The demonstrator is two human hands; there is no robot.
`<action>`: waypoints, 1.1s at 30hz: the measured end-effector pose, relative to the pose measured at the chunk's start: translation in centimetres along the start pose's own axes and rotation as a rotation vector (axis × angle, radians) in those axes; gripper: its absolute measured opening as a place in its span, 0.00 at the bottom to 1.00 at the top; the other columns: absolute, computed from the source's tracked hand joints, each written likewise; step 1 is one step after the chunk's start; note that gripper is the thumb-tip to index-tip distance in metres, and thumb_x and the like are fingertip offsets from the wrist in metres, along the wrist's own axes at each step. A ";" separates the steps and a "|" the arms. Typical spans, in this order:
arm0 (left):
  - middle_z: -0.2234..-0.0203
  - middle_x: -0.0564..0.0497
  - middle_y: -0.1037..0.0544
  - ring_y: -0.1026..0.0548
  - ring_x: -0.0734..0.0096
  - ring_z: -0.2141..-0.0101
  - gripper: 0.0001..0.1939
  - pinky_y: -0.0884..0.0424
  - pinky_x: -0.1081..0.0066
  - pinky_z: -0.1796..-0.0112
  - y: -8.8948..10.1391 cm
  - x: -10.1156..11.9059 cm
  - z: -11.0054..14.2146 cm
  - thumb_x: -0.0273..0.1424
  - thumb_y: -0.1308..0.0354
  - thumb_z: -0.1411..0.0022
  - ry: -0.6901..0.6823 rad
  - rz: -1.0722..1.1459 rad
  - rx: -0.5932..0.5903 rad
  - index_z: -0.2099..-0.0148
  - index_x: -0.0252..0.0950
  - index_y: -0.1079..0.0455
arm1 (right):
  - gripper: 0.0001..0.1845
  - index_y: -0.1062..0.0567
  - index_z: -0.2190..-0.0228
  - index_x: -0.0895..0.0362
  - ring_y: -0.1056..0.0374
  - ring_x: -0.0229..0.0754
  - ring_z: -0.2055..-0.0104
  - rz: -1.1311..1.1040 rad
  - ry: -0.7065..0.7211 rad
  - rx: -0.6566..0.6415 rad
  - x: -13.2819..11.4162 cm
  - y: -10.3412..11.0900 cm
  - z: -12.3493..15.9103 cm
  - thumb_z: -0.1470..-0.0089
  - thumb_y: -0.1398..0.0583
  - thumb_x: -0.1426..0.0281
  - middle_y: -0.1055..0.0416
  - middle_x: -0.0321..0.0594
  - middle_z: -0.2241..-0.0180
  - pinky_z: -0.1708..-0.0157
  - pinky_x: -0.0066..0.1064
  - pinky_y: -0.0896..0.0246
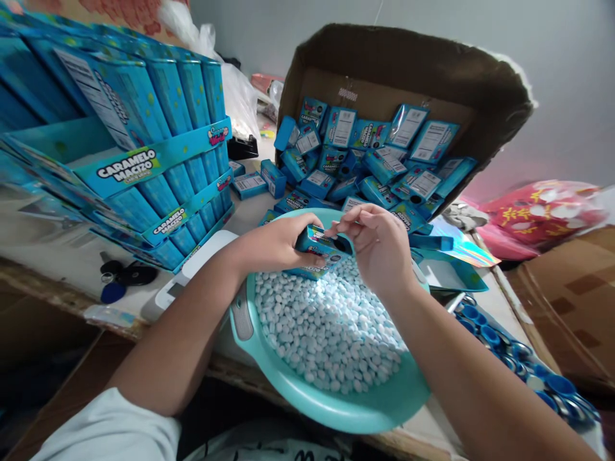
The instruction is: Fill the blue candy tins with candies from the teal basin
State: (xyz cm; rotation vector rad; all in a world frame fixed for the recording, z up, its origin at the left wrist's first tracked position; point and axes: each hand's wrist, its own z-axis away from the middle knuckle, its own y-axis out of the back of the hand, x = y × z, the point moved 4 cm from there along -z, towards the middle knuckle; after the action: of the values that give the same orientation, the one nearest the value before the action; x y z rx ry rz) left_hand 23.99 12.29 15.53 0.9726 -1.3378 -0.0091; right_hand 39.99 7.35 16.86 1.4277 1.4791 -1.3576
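My left hand point(283, 243) is wrapped around a small blue candy box point(319, 246), holding it tilted above a turquoise tub point(288, 390). White and pale-blue candies point(331, 339) fill much of that tub. At the right end of the box, my right hand point(377, 250) has its fingers bent and drawn together, the tips close to the box's end. Whatever may be between those fingertips is too small to make out. Part of the box is covered by my left fingers.
Behind the tub, a tipped cardboard carton point(408, 57) holds many blue boxes. Stacked display trays point(127, 169) of boxes stand at left, beside a white scale point(192, 269) and keys point(127, 274). Blue round-ended items point(490, 336) and an open blue tray point(461, 275) lie at right.
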 end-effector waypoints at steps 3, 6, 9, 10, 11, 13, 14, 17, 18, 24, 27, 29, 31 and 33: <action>0.60 0.51 0.22 0.24 0.62 0.61 0.26 0.33 0.68 0.63 0.0 0.1 0.1 0.46 0.33 0.44 0.004 0.038 -0.005 0.48 0.40 0.33 | 0.10 0.22 0.74 0.56 0.26 0.43 0.68 0.115 0.056 -0.040 -0.1 0.0 0.1 0.47 0.44 0.70 0.27 0.37 0.74 0.56 0.39 0.30; 0.60 0.51 0.22 0.25 0.62 0.62 0.26 0.33 0.68 0.64 0.1 0.2 0.2 0.46 0.33 0.44 0.021 0.029 -0.006 0.48 0.39 0.32 | 0.13 0.20 0.74 0.56 0.26 0.43 0.69 0.248 0.123 -0.044 -0.7 0.1 0.4 0.45 0.44 0.71 0.27 0.37 0.75 0.60 0.38 0.30; 0.63 0.52 0.23 0.25 0.63 0.64 0.28 0.34 0.69 0.67 0.3 0.1 0.3 0.49 0.33 0.46 0.035 0.005 0.029 0.49 0.39 0.32 | 0.13 0.21 0.76 0.57 0.27 0.43 0.72 0.219 0.131 -0.012 -1.2 0.5 0.5 0.46 0.44 0.70 0.27 0.38 0.77 0.64 0.36 0.30; 0.64 0.52 0.23 0.25 0.63 0.64 0.28 0.34 0.69 0.67 0.3 0.1 0.3 0.49 0.33 0.46 0.037 0.005 0.047 0.49 0.39 0.32 | 0.13 0.21 0.77 0.57 0.27 0.43 0.72 0.162 0.112 0.000 -1.3 0.6 0.4 0.47 0.44 0.70 0.27 0.38 0.78 0.65 0.36 0.30; 0.64 0.52 0.23 0.25 0.63 0.64 0.28 0.33 0.70 0.67 0.4 0.0 0.3 0.49 0.33 0.46 0.038 0.010 0.064 0.49 0.39 0.33 | 0.13 0.22 0.78 0.57 0.27 0.43 0.72 0.091 0.088 0.017 -1.4 0.9 0.2 0.48 0.43 0.69 0.27 0.38 0.78 0.64 0.37 0.29; 0.63 0.52 0.23 0.24 0.63 0.63 0.29 0.32 0.70 0.66 0.4 -0.1 0.2 0.49 0.33 0.46 0.027 0.035 0.105 0.48 0.39 0.33 | 0.12 0.23 0.78 0.57 0.25 0.44 0.68 -0.037 0.034 0.082 -1.2 1.6 -0.4 0.50 0.43 0.66 0.27 0.38 0.76 0.62 0.38 0.27; 0.62 0.51 0.23 0.24 0.63 0.62 0.30 0.31 0.70 0.65 0.4 0.0 0.2 0.48 0.32 0.47 0.011 0.051 0.136 0.48 0.39 0.33 | 0.12 0.24 0.78 0.56 0.25 0.45 0.65 -0.074 0.013 0.131 -1.0 2.0 -0.7 0.50 0.43 0.65 0.26 0.39 0.74 0.61 0.38 0.27; 0.62 0.51 0.23 0.23 0.64 0.62 0.29 0.28 0.70 0.64 1.1 0.5 1.0 0.47 0.30 0.48 -0.029 0.079 0.342 0.49 0.38 0.32 | 0.10 0.25 0.76 0.56 0.26 0.47 0.58 0.019 -0.070 0.232 0.1 3.2 -1.2 0.51 0.42 0.64 0.26 0.40 0.69 0.60 0.37 0.26; 0.62 0.51 0.23 0.23 0.64 0.62 0.29 0.27 0.69 0.63 1.6 0.8 1.9 0.47 0.30 0.48 -0.030 0.074 0.456 0.50 0.38 0.32 | 0.10 0.24 0.74 0.56 0.27 0.47 0.57 0.129 -0.118 0.208 0.5 3.3 -1.2 0.50 0.42 0.63 0.26 0.40 0.67 0.60 0.37 0.27; 0.57 0.50 0.23 0.22 0.63 0.58 0.25 0.25 0.67 0.57 5.5 2.2 11.7 0.42 0.31 0.46 0.155 -0.195 1.058 0.49 0.40 0.32 | 0.24 0.24 0.50 0.51 0.29 0.52 0.51 1.097 -0.350 -0.700 2.9 0.5 2.1 0.44 0.39 0.54 0.31 0.46 0.44 0.54 0.40 0.33; 0.60 0.51 0.22 0.23 0.62 0.60 0.25 0.25 0.66 0.58 6.2 1.3 15.8 0.42 0.30 0.48 0.326 -0.281 1.162 0.51 0.39 0.31 | 0.32 0.29 0.42 0.52 0.28 0.55 0.50 1.272 -0.308 -0.953 2.7 -0.5 4.0 0.45 0.38 0.53 0.34 0.48 0.41 0.56 0.41 0.32; 0.62 0.50 0.22 0.22 0.62 0.62 0.26 0.24 0.65 0.60 5.9 -0.1 16.8 0.44 0.30 0.49 0.406 -0.243 1.156 0.52 0.39 0.31 | 0.31 0.29 0.42 0.55 0.28 0.56 0.52 1.336 -0.239 -0.961 2.2 -1.2 4.7 0.44 0.37 0.56 0.32 0.49 0.43 0.58 0.42 0.32; 0.62 0.50 0.22 0.22 0.61 0.62 0.27 0.24 0.64 0.60 5.2 -1.9 16.6 0.45 0.30 0.50 0.439 -0.156 1.123 0.52 0.38 0.32 | 0.24 0.27 0.46 0.58 0.27 0.57 0.54 1.424 -0.206 -0.962 1.5 -1.9 5.9 0.42 0.39 0.62 0.29 0.51 0.48 0.59 0.44 0.32; 0.60 0.48 0.21 0.21 0.59 0.60 0.29 0.24 0.62 0.57 4.3 -3.5 15.8 0.47 0.30 0.50 0.436 -0.093 1.086 0.50 0.38 0.33 | 0.18 0.25 0.50 0.60 0.27 0.60 0.54 1.525 -0.202 -0.934 0.5 -2.7 7.5 0.40 0.43 0.69 0.27 0.54 0.51 0.58 0.47 0.32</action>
State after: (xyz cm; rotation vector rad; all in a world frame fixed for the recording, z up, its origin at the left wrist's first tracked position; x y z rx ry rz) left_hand 7.97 7.61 13.93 1.8036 -0.8337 0.8862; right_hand 35.87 0.75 15.16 1.1365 0.3646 0.1694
